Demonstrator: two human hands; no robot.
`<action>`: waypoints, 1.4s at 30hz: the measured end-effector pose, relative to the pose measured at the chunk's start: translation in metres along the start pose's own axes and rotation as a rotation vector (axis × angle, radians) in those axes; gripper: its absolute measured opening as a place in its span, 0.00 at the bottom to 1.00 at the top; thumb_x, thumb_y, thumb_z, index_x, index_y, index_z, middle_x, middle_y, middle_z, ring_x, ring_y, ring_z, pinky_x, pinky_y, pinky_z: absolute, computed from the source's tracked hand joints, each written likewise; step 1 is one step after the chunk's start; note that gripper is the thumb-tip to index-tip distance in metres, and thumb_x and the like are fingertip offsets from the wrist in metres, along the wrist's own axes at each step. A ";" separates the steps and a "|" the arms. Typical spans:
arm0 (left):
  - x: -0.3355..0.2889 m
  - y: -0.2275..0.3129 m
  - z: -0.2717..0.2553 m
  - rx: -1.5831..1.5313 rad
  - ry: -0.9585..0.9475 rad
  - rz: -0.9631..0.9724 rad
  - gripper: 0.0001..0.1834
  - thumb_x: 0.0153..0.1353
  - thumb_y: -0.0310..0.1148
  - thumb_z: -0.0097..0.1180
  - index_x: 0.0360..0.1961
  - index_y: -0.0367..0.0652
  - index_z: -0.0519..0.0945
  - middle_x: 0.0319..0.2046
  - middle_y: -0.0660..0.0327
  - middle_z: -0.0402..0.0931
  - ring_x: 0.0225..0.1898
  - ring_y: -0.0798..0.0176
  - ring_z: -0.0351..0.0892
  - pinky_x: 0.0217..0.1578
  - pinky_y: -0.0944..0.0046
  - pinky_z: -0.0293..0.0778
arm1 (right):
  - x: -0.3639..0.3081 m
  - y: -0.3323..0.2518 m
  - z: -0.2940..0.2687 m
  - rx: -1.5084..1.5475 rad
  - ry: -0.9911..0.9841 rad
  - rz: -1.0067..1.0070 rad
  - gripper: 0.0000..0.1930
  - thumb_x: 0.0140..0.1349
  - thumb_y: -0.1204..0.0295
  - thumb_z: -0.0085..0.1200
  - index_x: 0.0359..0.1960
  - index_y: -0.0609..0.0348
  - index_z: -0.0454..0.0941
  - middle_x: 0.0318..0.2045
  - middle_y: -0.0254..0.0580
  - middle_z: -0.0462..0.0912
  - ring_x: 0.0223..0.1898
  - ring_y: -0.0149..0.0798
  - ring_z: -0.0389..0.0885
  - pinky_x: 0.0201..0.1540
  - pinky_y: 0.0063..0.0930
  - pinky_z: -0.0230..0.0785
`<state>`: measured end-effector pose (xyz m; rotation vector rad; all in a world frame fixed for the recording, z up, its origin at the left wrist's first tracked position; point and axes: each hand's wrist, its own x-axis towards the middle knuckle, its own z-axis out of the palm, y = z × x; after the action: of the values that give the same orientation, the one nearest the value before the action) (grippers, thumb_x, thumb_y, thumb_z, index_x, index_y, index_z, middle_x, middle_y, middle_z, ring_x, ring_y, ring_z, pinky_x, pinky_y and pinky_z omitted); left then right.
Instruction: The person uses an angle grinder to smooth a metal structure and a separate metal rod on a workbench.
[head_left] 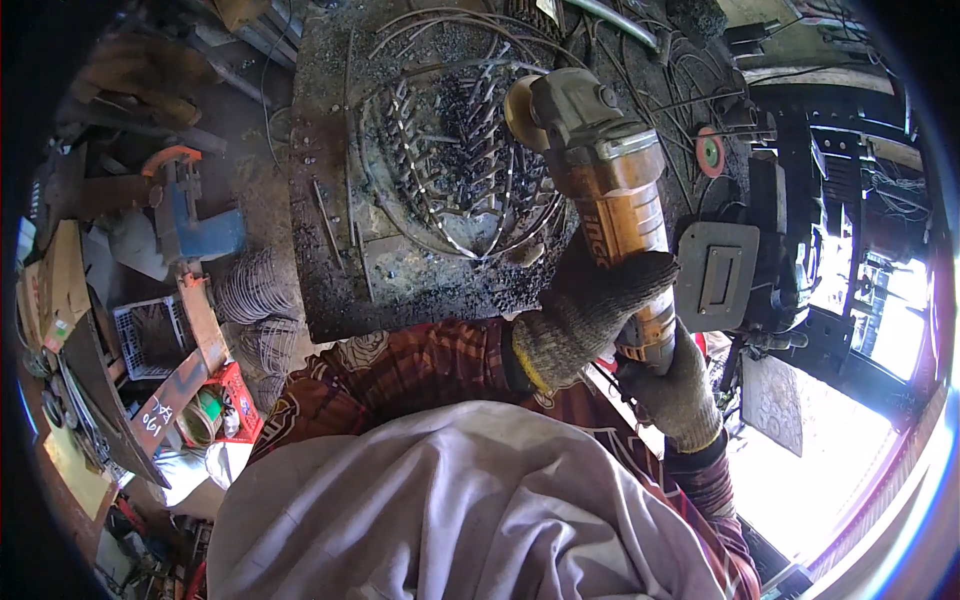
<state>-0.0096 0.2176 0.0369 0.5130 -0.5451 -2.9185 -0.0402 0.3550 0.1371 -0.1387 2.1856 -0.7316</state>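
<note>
An angle grinder (625, 210), orange with a grey metal head, is held upright in the picture over the right part of a dark work table (400, 310). My left hand (590, 310), in a grey knit glove, wraps round the middle of its body. Lower down, my right hand (685, 395), gloved too, is closed round its rear end. The round disc (522, 112) at the grinder's head is close to a leaf-shaped frame of bent metal rods (425, 190). Short pieces are set along the frame's inner rods, with shiny spots where they join. Dark grit lies around it.
A grey welding mask (718, 275) is right of the grinder. Beyond it are a pink-and-green disc (710, 152) and loose bent rods (690, 85). At left stand a blue clamp-like tool (200, 220), stacked wire rings (255, 285), a white crate (150, 335) and a red basket (235, 400).
</note>
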 end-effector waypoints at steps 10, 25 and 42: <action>0.004 -0.006 0.002 0.004 0.020 0.066 0.21 0.63 0.33 0.70 0.53 0.41 0.75 0.40 0.58 0.82 0.40 0.62 0.84 0.43 0.60 0.82 | 0.010 0.014 -0.008 -0.080 -0.006 -0.136 0.27 0.56 0.80 0.62 0.60 0.64 0.72 0.42 0.46 0.85 0.34 0.33 0.86 0.35 0.31 0.80; 0.004 -0.013 -0.003 -0.053 0.028 0.107 0.19 0.62 0.29 0.69 0.51 0.40 0.76 0.39 0.57 0.83 0.39 0.62 0.86 0.41 0.61 0.83 | 0.020 0.026 -0.005 0.041 -0.052 -0.114 0.27 0.56 0.81 0.62 0.59 0.64 0.72 0.42 0.45 0.86 0.36 0.31 0.85 0.38 0.30 0.79; 0.011 -0.024 -0.008 -0.021 0.079 0.170 0.19 0.61 0.28 0.71 0.51 0.39 0.77 0.37 0.58 0.83 0.37 0.61 0.86 0.39 0.62 0.84 | 0.021 0.021 -0.003 0.024 -0.063 -0.047 0.25 0.59 0.80 0.62 0.59 0.64 0.72 0.37 0.43 0.86 0.30 0.30 0.84 0.32 0.30 0.78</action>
<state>-0.0182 0.2350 0.0182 0.5477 -0.5207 -2.7280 -0.0541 0.3668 0.1130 -0.1990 2.1197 -0.7697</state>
